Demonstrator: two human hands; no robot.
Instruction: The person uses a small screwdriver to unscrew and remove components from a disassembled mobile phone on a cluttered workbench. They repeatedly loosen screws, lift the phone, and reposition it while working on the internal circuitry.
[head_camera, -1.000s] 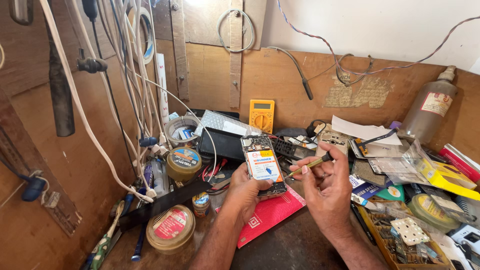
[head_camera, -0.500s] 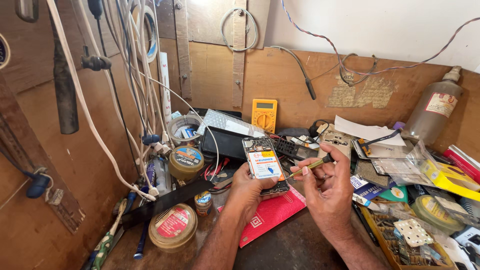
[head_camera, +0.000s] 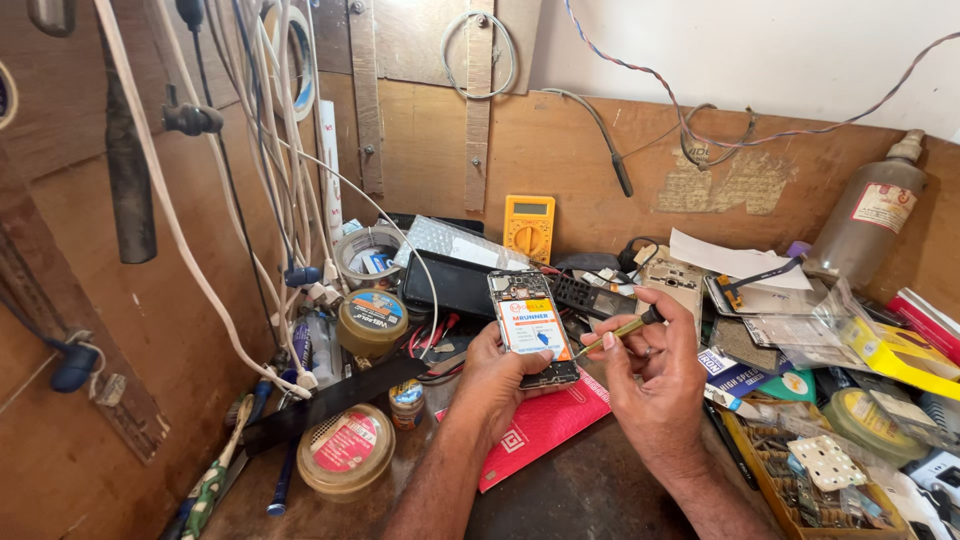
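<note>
My left hand holds an opened mobile phone upright, its back cover off and a white-and-orange battery showing. My right hand grips a small screwdriver with a yellow-green handle, its tip pointing left toward the phone's right edge near the battery. Both hands hover above a red booklet lying on the dark workbench.
A yellow multimeter leans on the back wall. Round tins, a tape roll and hanging white cables crowd the left. A plastic bottle, papers, a parts tray and yellow box fill the right.
The view has shifted slightly. Both hands stay on the phone and screwdriver, with the tip holding close to the phone's right side.
</note>
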